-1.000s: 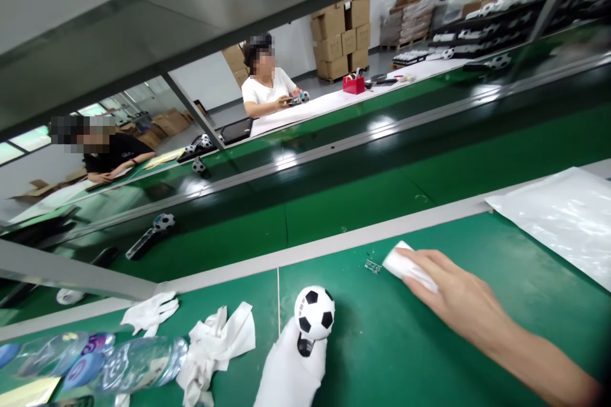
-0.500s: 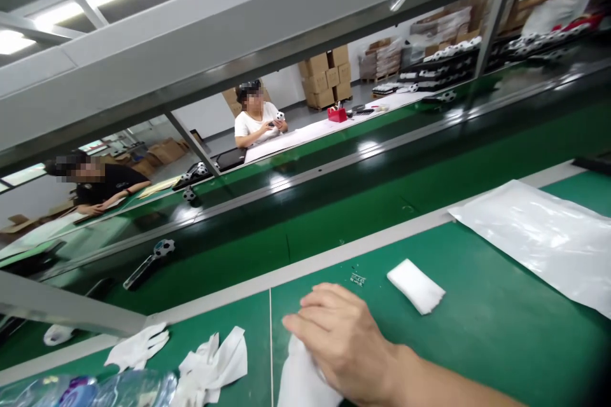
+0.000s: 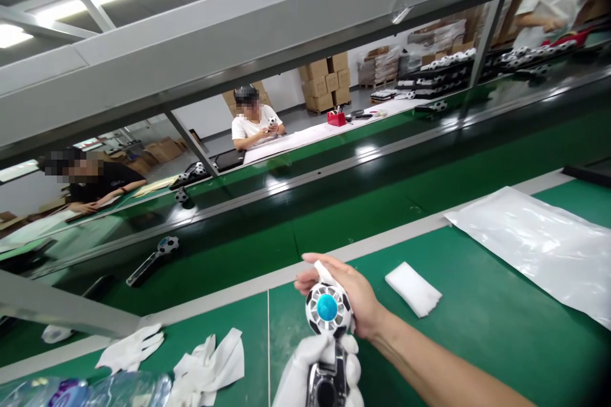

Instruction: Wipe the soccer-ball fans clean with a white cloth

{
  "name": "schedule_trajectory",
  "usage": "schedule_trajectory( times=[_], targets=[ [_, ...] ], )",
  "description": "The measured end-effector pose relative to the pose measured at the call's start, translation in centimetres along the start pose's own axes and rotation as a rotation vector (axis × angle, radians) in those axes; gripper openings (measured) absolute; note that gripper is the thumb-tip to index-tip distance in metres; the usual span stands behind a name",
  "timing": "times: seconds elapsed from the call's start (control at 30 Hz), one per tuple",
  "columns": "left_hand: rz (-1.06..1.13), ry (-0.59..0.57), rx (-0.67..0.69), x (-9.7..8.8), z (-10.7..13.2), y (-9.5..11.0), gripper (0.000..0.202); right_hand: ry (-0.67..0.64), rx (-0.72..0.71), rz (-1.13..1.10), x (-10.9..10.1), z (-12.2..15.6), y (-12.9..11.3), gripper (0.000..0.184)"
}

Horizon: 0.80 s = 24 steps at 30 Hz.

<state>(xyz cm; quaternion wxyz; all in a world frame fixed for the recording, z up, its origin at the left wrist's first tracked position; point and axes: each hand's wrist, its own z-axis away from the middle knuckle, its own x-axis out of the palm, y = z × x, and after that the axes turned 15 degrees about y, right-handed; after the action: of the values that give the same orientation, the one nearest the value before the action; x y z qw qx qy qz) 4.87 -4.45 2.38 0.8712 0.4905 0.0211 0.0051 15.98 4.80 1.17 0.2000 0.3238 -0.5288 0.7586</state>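
Note:
My left hand (image 3: pixel 312 365), in a white glove, grips the dark handle of a small hand-held fan (image 3: pixel 328 311) whose round head is patterned like a football, with a blue disc at its centre facing me. My bare right hand (image 3: pixel 351 296) is cupped around the back and right side of that head, fingers curled on it, with a bit of white material under the fingertips. A folded white cloth pad (image 3: pixel 413 288) lies on the green bench just right of my right hand.
A clear plastic sheet (image 3: pixel 534 245) lies at the right. Loose white gloves (image 3: pixel 130 346) and crumpled cloth (image 3: pixel 210 365) sit at the lower left beside plastic bottles (image 3: pixel 95 389). Another football fan (image 3: pixel 157 254) lies on the conveyor. Two people sit across the line.
My right hand left the white pad, came left over the fan and now cups its head. The fan has been turned so its blue centre faces me.

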Motion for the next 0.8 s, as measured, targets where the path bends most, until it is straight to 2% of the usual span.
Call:
schedule_trajectory(
  times=[0.07, 0.13, 0.17, 0.2, 0.23, 0.37, 0.4, 0.47, 0.6, 0.67, 0.73, 0.8],
  targets=[
    [0.044, -0.018, -0.015, 0.0, -0.3, 0.1, 0.039, 0.072, -0.262, 0.237, 0.0, 1.1, 0.4, 0.033],
    [0.067, -0.032, -0.025, 0.1, -0.5, 0.0, 0.035, 0.043, -0.528, 0.524, -0.1, 1.8, 0.3, 0.031],
    [0.071, -0.038, -0.029, 0.1, -0.5, -0.1, 0.034, 0.011, -0.607, 0.624, -0.1, 1.8, 0.2, 0.031],
    [0.071, -0.043, -0.031, 0.2, -0.5, -0.2, 0.034, -0.017, -0.617, 0.675, -0.1, 1.6, 0.0, 0.031],
    [0.068, -0.047, -0.033, 0.2, -0.6, -0.2, 0.033, -0.030, -0.556, 0.668, -0.1, 1.3, -0.1, 0.031],
    [0.036, -0.041, -0.016, 0.1, -0.7, -0.2, 0.032, 0.021, 0.058, 0.275, -0.5, -1.2, 0.1, 0.031],
    [0.022, -0.033, -0.006, 0.0, -0.7, -0.1, 0.032, 0.049, 0.165, 0.182, -0.7, -1.9, 0.2, 0.031],
    [-0.014, -0.009, 0.019, -0.3, -0.8, 0.0, 0.032, 0.130, 0.245, 0.086, -1.5, -3.1, 0.4, 0.029],
    [-0.122, 0.068, 0.082, -0.6, -0.9, 0.2, 0.031, 0.312, 0.118, 0.033, -2.4, -4.0, -0.5, 0.018],
    [-0.198, 0.116, 0.113, -0.4, -1.0, 0.2, 0.031, 0.340, 0.035, 0.019, -2.0, -3.3, -1.4, 0.016],
    [-0.288, 0.170, 0.146, 0.0, -1.2, 0.2, 0.032, 0.257, -0.134, 0.174, -1.1, -2.1, -2.0, 0.020],
    [-0.399, 0.241, 0.183, 0.6, -1.5, 0.1, 0.039, 0.071, -0.404, 0.529, -0.1, -0.6, -1.9, 0.024]
  ],
)
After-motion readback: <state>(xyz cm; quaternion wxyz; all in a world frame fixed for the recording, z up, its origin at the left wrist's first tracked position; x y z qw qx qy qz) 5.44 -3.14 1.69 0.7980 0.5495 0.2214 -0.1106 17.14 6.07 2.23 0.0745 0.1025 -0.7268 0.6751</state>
